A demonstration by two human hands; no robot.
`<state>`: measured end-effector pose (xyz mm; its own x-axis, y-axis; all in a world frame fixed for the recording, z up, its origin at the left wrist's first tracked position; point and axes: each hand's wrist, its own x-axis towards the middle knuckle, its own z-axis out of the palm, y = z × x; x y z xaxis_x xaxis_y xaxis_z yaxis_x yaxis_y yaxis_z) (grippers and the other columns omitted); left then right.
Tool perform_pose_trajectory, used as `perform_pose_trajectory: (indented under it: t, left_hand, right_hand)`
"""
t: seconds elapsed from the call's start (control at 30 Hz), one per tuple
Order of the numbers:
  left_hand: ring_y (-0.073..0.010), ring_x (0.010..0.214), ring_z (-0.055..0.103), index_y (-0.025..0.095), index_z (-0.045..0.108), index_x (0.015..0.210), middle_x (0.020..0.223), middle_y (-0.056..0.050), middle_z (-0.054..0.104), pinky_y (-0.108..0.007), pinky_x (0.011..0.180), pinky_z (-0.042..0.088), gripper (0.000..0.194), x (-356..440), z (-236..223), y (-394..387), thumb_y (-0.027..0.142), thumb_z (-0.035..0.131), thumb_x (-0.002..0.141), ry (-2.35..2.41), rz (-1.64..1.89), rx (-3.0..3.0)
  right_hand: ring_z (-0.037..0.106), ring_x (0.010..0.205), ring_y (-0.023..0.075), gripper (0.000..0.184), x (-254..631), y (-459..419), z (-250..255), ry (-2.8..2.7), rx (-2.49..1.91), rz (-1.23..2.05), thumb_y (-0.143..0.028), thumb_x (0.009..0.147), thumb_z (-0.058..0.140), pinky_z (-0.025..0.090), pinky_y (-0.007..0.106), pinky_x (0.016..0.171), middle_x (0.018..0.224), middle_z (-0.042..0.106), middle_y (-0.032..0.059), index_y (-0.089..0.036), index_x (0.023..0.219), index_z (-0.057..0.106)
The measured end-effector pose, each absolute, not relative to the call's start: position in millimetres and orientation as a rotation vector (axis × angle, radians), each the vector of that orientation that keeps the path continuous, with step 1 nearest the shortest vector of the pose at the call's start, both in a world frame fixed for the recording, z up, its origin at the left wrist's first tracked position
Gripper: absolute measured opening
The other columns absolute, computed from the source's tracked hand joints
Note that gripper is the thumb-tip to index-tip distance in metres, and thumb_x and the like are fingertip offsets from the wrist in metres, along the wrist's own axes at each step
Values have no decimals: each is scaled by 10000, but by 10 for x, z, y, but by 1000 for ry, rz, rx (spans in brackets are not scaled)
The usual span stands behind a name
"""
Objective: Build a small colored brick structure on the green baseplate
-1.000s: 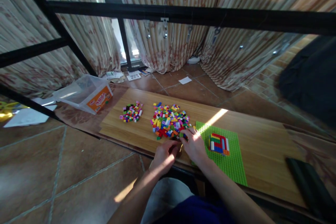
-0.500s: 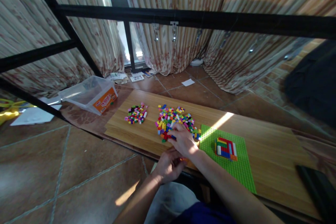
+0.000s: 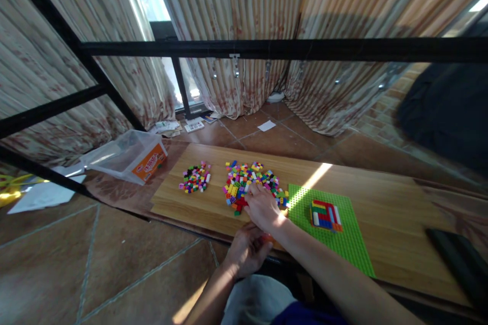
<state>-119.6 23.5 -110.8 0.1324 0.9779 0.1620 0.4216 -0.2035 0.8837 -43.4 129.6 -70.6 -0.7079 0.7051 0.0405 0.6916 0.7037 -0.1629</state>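
Observation:
My right hand (image 3: 264, 207) reaches into the large heap of coloured building bricks (image 3: 233, 190). Its fingers stretch forward and down, with the thumb apart, and the fingertips touch the bricks; I see nothing held in it. Below it, at the table's near edge, my left hand (image 3: 247, 248) is closed, palm partly upward, around a small red-orange building brick (image 3: 268, 237), mostly hidden by the fingers. To the right lies a green baseplate (image 3: 343, 246). On it stands a low block of joined bricks (image 3: 325, 215) in red, white, blue, yellow, green and orange.
A smaller heap of bricks (image 3: 195, 177) lies left on the wooden table (image 3: 385, 223). Beyond it stands a clear plastic box (image 3: 125, 155) with an orange label. A dark flat object (image 3: 457, 259) rests at the right end. Black metal bars (image 3: 267, 50) cross behind the table.
The camera view has tilted and shifted, so the scene sits slightly lower and further left. My right hand stays at the heap, its fingers slightly shifted. My left hand remains closed below it.

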Motion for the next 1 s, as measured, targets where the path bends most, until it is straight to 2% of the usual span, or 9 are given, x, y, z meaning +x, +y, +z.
perform_pose_trajectory:
  t: [0.17, 0.3, 0.37, 0.47, 0.6, 0.8, 1.0]
  left_hand:
    - [-186, 780, 590, 168, 685, 914, 873, -79, 652, -271, 660, 465, 150, -1187, -1076, 230, 210, 591, 805, 1369, 1007, 1674]
    - [-180, 802, 597, 173, 691, 873, 902, -68, 669, -278, 719, 481, 160, -1162, -1054, 232, 250, 555, 845, 1380, 1046, 1591]
    - [-180, 818, 605, 169, 692, 870, 909, -68, 677, -283, 749, 487, 193, -1140, -1067, 246, 296, 547, 860, 1415, 1083, 1519]
    - [-180, 831, 626, 169, 675, 984, 915, -64, 691, -279, 750, 499, 281, -1081, -1104, 283, 384, 534, 872, 1482, 1145, 1296]
    - [-154, 736, 618, 166, 641, 1075, 883, -47, 694, -253, 653, 499, 371, -940, -1119, 340, 448, 542, 855, 1448, 1158, 1058]
    - [-133, 677, 582, 154, 685, 888, 750, -17, 659, -235, 625, 476, 189, -686, -1062, 418, 301, 594, 813, 1272, 1090, 1156]
    - [-158, 773, 627, 163, 689, 935, 867, -49, 699, -257, 698, 509, 178, -446, -1031, 578, 239, 600, 800, 1320, 1081, 1304]
  right_hand:
    - [498, 1006, 255, 135, -395, 1314, -751, -2740, -1085, 227, -156, 849, 544, 419, 386, 884, 1020, 607, 122, -157, 830, 678]
    - [541, 964, 235, 99, -198, 1234, -760, -2529, -1059, 281, -168, 857, 543, 437, 373, 887, 976, 629, 110, -166, 866, 642]
    - [576, 895, 216, 102, -28, 1150, -768, -2418, -1079, 381, -192, 882, 517, 460, 345, 823, 921, 643, 86, -169, 897, 615]
    - [607, 724, 187, 116, 266, 984, -806, -2329, -1230, 601, -231, 904, 491, 467, 307, 671, 827, 655, 40, -189, 914, 598]
    - [625, 759, 179, 114, 613, 771, -866, -2240, -1210, 824, -226, 900, 500, 473, 293, 687, 834, 655, 22, -217, 899, 613]
    - [635, 773, 172, 118, 956, 678, -884, -2062, -1204, 909, -184, 865, 540, 497, 290, 698, 840, 658, 17, -230, 866, 649]
    - [653, 790, 172, 128, 1234, 729, -869, -1949, -1282, 867, -194, 868, 555, 512, 302, 736, 865, 690, 24, -227, 905, 673]
